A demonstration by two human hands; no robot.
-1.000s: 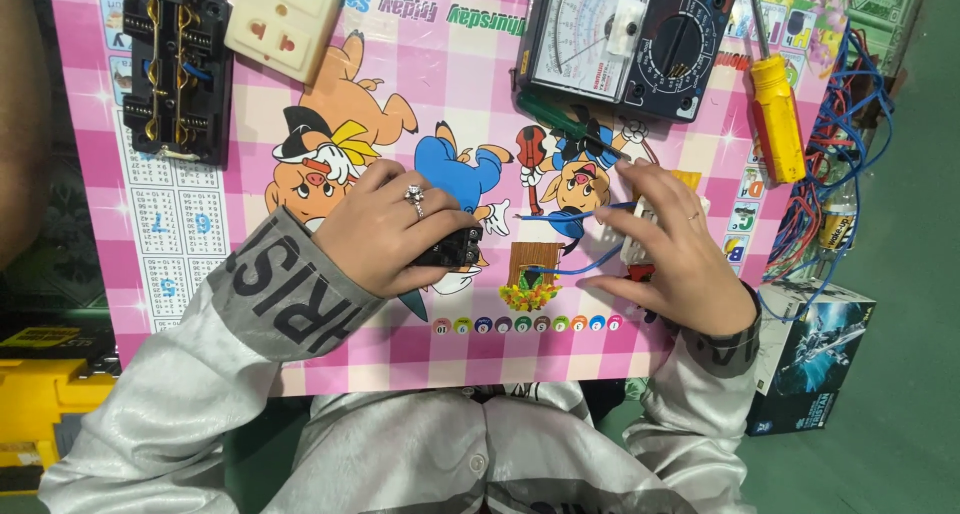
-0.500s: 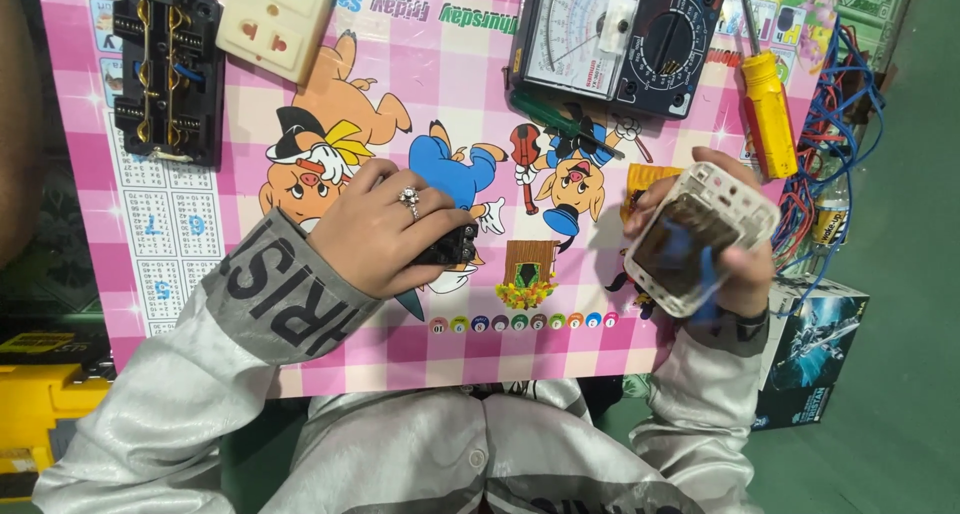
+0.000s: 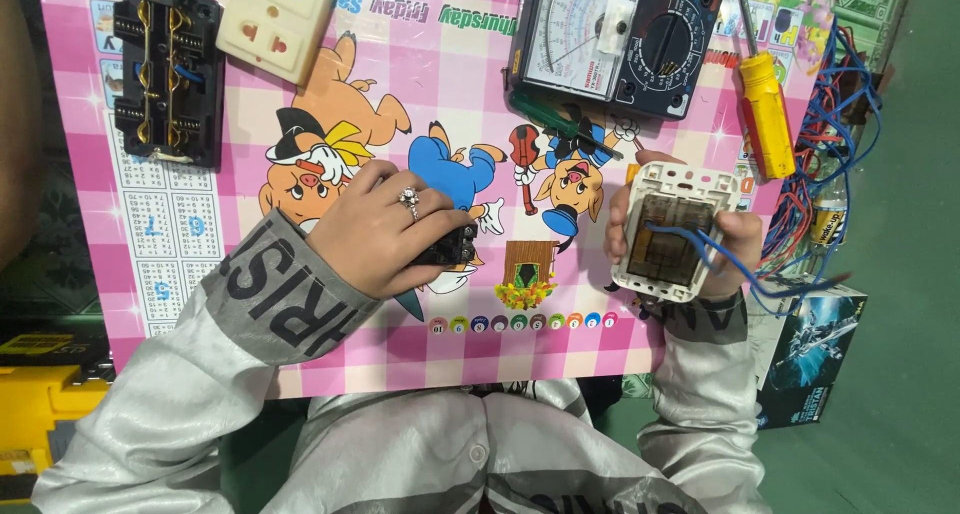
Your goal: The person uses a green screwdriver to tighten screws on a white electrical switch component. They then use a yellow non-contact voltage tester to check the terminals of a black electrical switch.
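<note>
Right hand (image 3: 725,249) cups a white switch module (image 3: 668,232), back showing, blue wires (image 3: 745,269) trailing; light, rigid plastic, best held by its edges. Left hand (image 3: 385,236) closes on a small black part (image 3: 447,246) on the pink tabletop (image 3: 420,94).

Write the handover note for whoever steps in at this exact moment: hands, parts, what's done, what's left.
Left hand: closed over a small black part, resting on the pink mat.
Right hand: holds a white switch module up off the mat, back side facing the camera, blue wire trailing from it.
On the mat: black socket frame, cream socket, multimeter, green screwdriver, yellow screwdriver. Wire bundle at the right edge.
Done: module lifted, wire attached.
Left: the black part and the module are still apart.
</note>
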